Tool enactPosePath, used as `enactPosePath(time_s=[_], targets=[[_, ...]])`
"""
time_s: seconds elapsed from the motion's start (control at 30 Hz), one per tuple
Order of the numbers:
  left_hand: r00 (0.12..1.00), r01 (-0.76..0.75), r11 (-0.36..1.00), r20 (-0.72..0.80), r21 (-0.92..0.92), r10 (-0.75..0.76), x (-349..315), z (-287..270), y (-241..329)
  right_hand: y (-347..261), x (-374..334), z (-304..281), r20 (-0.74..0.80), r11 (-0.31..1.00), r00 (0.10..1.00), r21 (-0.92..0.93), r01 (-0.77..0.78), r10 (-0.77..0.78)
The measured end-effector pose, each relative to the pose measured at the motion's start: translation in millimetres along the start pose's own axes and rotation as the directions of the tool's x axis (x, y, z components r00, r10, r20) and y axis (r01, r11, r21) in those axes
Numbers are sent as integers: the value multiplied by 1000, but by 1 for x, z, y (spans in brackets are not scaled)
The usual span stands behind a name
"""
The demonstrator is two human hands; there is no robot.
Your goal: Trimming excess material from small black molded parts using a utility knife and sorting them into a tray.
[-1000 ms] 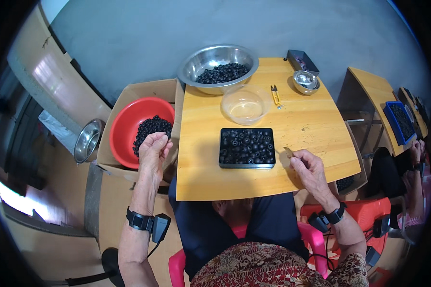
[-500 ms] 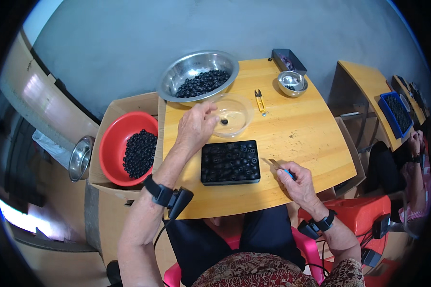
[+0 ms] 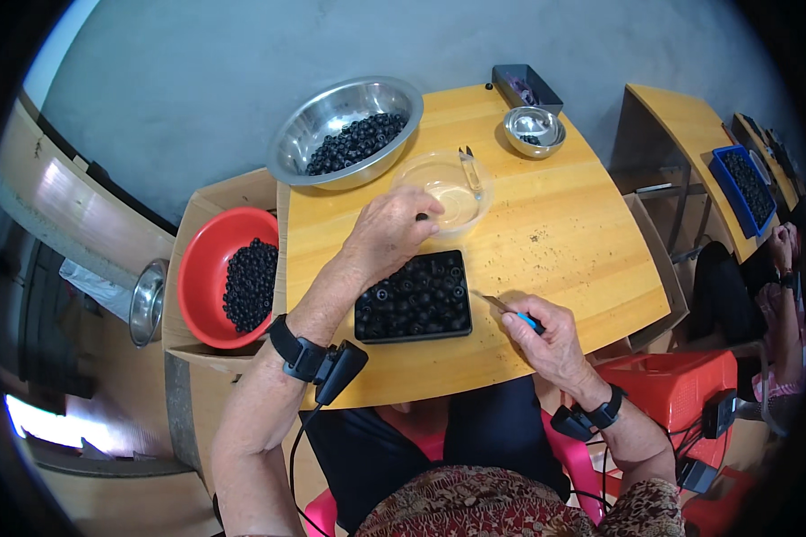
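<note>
My left hand is above the far edge of a black rectangular tray, its fingers pinched at a small round black part. Small black ring-like parts fill the tray. Just beyond my fingers is a clear plastic bowl; the thread snips show through its right side. My right hand is closed around a knife with a blue handle. The knife's blade points left toward the tray, a little apart from it.
A steel basin of black parts stands at the far left, a red basin of them in a carton beside the table. A small steel bowl and a dark box sit far right. Another person's hands show rightward.
My left hand has moved right to the black part by the clear bowl's near rim. The clear bowl has shifted right, overlapping the snips. The knife stays in my right hand, and the view has shifted slightly.
</note>
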State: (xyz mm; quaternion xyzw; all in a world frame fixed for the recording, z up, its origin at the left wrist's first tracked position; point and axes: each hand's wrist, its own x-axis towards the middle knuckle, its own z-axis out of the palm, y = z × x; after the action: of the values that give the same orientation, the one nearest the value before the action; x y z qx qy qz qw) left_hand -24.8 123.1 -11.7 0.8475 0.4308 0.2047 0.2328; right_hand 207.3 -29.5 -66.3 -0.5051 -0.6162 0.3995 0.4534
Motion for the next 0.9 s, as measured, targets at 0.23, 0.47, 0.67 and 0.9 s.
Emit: enactPosePath(time_s=[0.23, 0.47, 0.67, 0.9], targets=[[969, -118, 975, -193, 188, 154, -40, 3, 34, -1, 0, -4, -13, 997, 1000, -79, 15, -16], [994, -92, 982, -40, 163, 99, -60, 19, 21, 7, -3, 0, -22, 1000, 999, -15, 25, -25], [966, 197, 841, -46, -505, -253, -70, 18, 34, -3, -2, 3, -63, 988, 996, 145, -50, 60], [946, 164, 82, 133, -983, -296, -102, 31, 69, -50, 2, 30, -48, 959, 993, 261, 112, -103]])
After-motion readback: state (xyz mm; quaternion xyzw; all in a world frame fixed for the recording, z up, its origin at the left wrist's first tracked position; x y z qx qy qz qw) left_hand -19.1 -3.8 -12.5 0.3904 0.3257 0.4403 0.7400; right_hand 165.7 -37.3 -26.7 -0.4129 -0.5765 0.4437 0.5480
